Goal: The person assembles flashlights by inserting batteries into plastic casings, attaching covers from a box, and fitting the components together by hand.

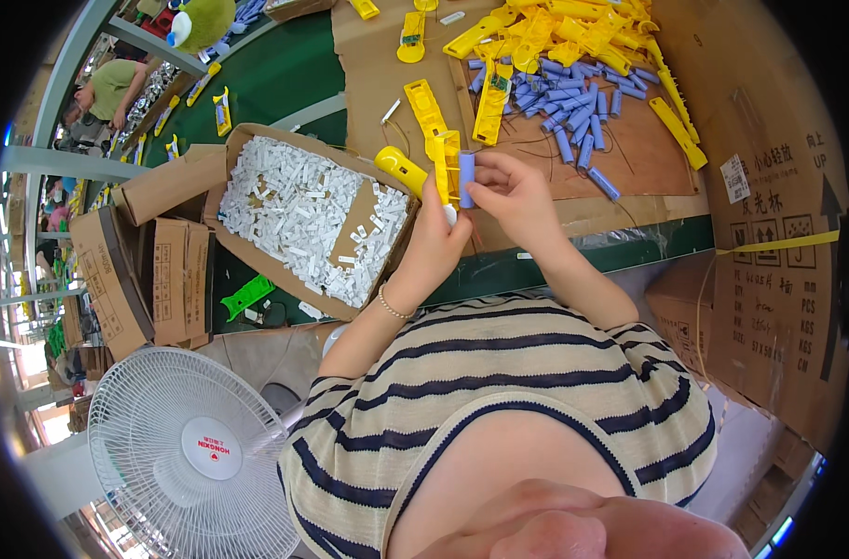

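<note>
**Battery being fitted into a yellow shell, mid-air over the near edge of the bench**

The battery, a blue-purple cylinder, is held upright between the fingertips of the right hand, pinched around its lower half. It's pressed right up against the yellow shell, which is gripped by the left hand with the fingers curled closed around its lower end. Both things are held up above the bench's near edge, just in front of the striped shirt. A bead bracelet is worn on the left wrist.

A second yellow piece with a rounded end is seen just left of the shell; whether it's held too or just lying on the box behind can't be told.

Stuff around it:
- An open box full of small white parts is set at the near-left of the bench, touching distance from the left hand.
- A loose heap of batteries is spread on a cardboard sheet toward the far-right of the bench.
- A pile of yellow shells is stacked along the far edge, behind the heap.
- A big carton is stood off the bench's right edge.
- A white fan is parked below the near-left corner.
</note>
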`<state>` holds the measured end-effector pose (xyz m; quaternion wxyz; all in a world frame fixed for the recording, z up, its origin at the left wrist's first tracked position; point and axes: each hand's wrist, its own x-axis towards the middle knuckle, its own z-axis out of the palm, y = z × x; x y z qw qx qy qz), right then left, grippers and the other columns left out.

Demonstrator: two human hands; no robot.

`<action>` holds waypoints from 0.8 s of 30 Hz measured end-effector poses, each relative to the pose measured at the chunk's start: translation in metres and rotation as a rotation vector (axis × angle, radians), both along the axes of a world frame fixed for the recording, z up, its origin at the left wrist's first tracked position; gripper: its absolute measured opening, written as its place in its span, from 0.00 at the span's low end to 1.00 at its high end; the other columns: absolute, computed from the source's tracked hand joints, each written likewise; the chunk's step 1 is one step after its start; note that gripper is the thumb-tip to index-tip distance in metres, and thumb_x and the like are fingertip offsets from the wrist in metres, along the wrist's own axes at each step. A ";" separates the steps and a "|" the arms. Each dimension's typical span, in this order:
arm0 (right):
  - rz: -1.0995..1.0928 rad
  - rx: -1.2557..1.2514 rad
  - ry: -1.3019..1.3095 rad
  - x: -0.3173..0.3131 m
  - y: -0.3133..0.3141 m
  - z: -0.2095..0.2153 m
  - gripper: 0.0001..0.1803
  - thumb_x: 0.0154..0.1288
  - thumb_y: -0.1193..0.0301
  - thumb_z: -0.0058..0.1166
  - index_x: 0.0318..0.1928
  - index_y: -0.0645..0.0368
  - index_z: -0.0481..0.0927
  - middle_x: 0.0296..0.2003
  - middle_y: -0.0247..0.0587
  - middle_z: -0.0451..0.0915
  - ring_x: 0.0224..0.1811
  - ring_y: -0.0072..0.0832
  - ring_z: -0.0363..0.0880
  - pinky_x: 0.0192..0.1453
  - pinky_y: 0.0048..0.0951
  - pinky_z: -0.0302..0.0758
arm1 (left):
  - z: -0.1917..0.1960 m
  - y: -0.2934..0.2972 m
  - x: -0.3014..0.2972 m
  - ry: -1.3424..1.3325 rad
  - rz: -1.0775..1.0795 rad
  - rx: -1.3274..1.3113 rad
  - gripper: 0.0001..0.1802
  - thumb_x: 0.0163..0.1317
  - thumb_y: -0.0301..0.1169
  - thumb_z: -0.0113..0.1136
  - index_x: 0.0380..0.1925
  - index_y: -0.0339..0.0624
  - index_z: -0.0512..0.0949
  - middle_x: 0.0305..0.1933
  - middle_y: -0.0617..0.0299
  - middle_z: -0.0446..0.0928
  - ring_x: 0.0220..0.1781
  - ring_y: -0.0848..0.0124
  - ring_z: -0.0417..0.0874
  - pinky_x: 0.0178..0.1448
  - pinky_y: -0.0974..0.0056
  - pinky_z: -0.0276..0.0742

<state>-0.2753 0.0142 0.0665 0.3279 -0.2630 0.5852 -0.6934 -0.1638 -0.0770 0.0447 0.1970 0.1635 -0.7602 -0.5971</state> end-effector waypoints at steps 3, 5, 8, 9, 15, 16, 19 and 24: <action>-0.010 0.004 0.028 0.002 -0.002 -0.005 0.19 0.58 0.79 0.54 0.51 0.71 0.72 0.37 0.44 0.81 0.36 0.22 0.79 0.41 0.22 0.76 | 0.008 0.001 -0.001 -0.026 0.017 -0.066 0.29 0.59 0.19 0.47 0.60 0.35 0.52 0.48 0.52 0.68 0.48 0.66 0.73 0.52 0.64 0.71; -0.022 -0.012 0.009 0.002 -0.002 -0.006 0.19 0.58 0.79 0.54 0.51 0.70 0.72 0.36 0.44 0.81 0.36 0.21 0.79 0.41 0.22 0.76 | 0.009 0.001 -0.001 -0.050 0.012 -0.054 0.29 0.60 0.19 0.48 0.60 0.35 0.51 0.48 0.51 0.68 0.49 0.64 0.73 0.52 0.63 0.71; -0.015 0.004 0.041 0.003 -0.002 -0.006 0.19 0.59 0.78 0.54 0.52 0.68 0.73 0.34 0.43 0.82 0.35 0.20 0.79 0.40 0.22 0.76 | 0.005 0.000 -0.001 -0.047 0.012 -0.129 0.30 0.60 0.20 0.49 0.60 0.34 0.51 0.50 0.49 0.67 0.51 0.63 0.72 0.53 0.63 0.70; -0.020 0.037 0.106 0.002 -0.002 -0.007 0.19 0.58 0.78 0.54 0.52 0.66 0.74 0.33 0.42 0.82 0.34 0.21 0.80 0.39 0.23 0.76 | 0.003 -0.001 -0.002 -0.021 0.011 -0.175 0.31 0.59 0.19 0.49 0.61 0.34 0.49 0.51 0.45 0.67 0.51 0.58 0.73 0.53 0.60 0.70; -0.029 0.141 0.305 0.002 -0.003 -0.002 0.17 0.56 0.77 0.57 0.49 0.64 0.78 0.31 0.41 0.81 0.30 0.24 0.80 0.36 0.24 0.76 | 0.004 0.000 -0.003 0.006 0.020 -0.163 0.33 0.58 0.19 0.48 0.63 0.34 0.48 0.51 0.42 0.66 0.51 0.52 0.74 0.53 0.57 0.71; -0.028 0.144 0.304 0.001 -0.003 -0.001 0.17 0.56 0.77 0.57 0.48 0.64 0.78 0.32 0.42 0.81 0.29 0.25 0.80 0.35 0.24 0.77 | 0.004 -0.001 -0.003 0.017 0.030 -0.213 0.33 0.58 0.19 0.48 0.63 0.34 0.48 0.51 0.43 0.67 0.51 0.52 0.74 0.53 0.57 0.71; -0.001 0.133 0.351 0.001 -0.001 0.008 0.20 0.57 0.79 0.56 0.52 0.65 0.75 0.35 0.37 0.79 0.31 0.20 0.77 0.37 0.19 0.75 | 0.003 -0.006 0.001 0.048 -0.039 -0.124 0.32 0.60 0.20 0.47 0.63 0.37 0.48 0.49 0.52 0.67 0.49 0.66 0.73 0.51 0.64 0.73; 0.026 0.008 0.037 -0.007 -0.006 0.002 0.24 0.54 0.76 0.60 0.53 0.62 0.72 0.38 0.39 0.77 0.33 0.22 0.76 0.38 0.24 0.74 | 0.014 -0.012 0.009 -0.029 -0.242 0.138 0.29 0.60 0.20 0.45 0.62 0.40 0.50 0.41 0.59 0.68 0.40 0.72 0.75 0.46 0.65 0.75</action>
